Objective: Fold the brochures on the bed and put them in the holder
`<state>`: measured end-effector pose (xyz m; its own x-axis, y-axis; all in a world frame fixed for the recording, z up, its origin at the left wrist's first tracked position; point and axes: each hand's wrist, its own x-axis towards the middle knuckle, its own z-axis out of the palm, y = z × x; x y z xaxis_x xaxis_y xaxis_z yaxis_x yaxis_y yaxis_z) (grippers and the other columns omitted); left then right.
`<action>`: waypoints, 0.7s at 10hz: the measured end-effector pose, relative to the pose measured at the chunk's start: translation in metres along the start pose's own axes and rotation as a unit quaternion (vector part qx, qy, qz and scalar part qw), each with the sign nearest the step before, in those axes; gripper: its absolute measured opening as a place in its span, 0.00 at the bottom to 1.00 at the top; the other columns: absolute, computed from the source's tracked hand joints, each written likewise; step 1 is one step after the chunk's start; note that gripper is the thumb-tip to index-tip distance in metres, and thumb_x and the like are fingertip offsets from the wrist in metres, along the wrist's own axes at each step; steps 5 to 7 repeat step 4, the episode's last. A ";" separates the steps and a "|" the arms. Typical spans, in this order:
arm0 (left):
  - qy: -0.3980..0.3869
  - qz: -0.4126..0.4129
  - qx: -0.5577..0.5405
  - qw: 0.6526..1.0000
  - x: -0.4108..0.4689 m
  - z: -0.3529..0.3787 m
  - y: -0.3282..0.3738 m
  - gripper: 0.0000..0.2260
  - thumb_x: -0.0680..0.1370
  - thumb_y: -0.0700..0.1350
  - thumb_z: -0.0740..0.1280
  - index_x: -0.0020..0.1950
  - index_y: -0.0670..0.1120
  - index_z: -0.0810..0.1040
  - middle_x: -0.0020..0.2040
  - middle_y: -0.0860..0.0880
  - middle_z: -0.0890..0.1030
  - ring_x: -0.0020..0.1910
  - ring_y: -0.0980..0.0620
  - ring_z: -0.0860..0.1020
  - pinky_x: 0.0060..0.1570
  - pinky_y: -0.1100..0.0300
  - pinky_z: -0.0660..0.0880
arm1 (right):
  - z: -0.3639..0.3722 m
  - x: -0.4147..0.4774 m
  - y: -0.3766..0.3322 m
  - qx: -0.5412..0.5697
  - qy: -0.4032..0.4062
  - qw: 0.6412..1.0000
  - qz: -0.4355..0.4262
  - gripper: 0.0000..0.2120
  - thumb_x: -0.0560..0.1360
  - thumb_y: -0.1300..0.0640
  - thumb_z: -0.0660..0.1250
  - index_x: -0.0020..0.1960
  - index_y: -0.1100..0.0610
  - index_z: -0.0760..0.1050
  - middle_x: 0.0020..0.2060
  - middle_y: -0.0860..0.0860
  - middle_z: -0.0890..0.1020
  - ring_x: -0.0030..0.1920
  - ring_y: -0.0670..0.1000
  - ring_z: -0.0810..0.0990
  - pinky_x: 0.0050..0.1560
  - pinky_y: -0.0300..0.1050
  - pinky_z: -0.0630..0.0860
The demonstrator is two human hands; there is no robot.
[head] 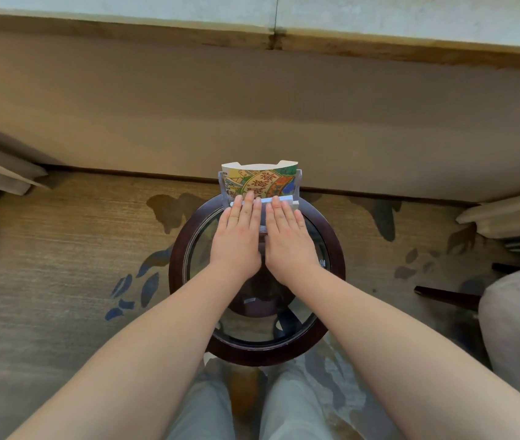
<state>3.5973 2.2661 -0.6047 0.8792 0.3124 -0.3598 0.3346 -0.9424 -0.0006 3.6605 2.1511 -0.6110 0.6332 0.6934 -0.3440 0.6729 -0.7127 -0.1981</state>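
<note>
1. The patterned carpet spreads out under and around both hands. It's just background here.
2. The round glass-topped side table sits directly beneath both palms, with its dark wood rim circling them. My guess is it's only there as a firm, flat spot for the holder.
3. The left hand and right hand lie side by side, thumbs almost meeting. Both are flat with the fingers straight and palms down, and neither is gripping anything. They reach forward across the glass.
4. The clear acrylic holder stands at the far edge of the table, right at the fingertips. Its front lip is under the tips of both hands. I reckon the flat hands are steadying it, since light plastic slides easily on glass, or squaring up what's inside.
5. The colourful folded brochures stand upright in the holder just past the fingertips, leaning on its back wall.
   - The left hand's fingertips touch the lower face of the front one, while the right's stop at the lip.
   - I can't tell how many are stacked in there.
   - These look properly seated, so this looks like a last tidy-up press.
</note>
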 end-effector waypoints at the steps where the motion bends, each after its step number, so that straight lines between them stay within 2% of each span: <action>1: -0.019 0.004 0.014 1.000 -0.001 -0.006 -0.004 0.43 0.80 0.52 0.66 0.83 0.46 0.38 0.84 0.44 0.39 0.83 0.45 0.40 0.77 0.48 0.38 | -0.008 -0.002 0.003 -0.002 -0.026 1.000 -0.006 0.38 0.83 0.51 0.58 0.83 0.57 0.38 0.82 0.56 0.39 0.82 0.56 0.38 0.80 0.54 0.38; 4: -0.031 0.025 0.019 0.999 -0.010 -0.068 -0.003 0.40 0.81 0.50 0.64 0.84 0.46 0.42 0.84 0.47 0.42 0.83 0.47 0.43 0.80 0.48 0.43 | -0.070 -0.014 0.003 0.047 -0.084 0.994 0.048 0.39 0.81 0.61 0.60 0.83 0.58 0.38 0.83 0.55 0.40 0.82 0.54 0.39 0.82 0.53 0.40; 7: -0.031 0.025 0.019 0.999 -0.010 -0.068 -0.003 0.40 0.81 0.50 0.64 0.84 0.46 0.42 0.84 0.47 0.42 0.83 0.47 0.43 0.80 0.48 0.43 | -0.070 -0.014 0.003 0.047 -0.084 0.994 0.048 0.39 0.81 0.61 0.60 0.83 0.58 0.38 0.83 0.55 0.40 0.82 0.54 0.39 0.82 0.53 0.40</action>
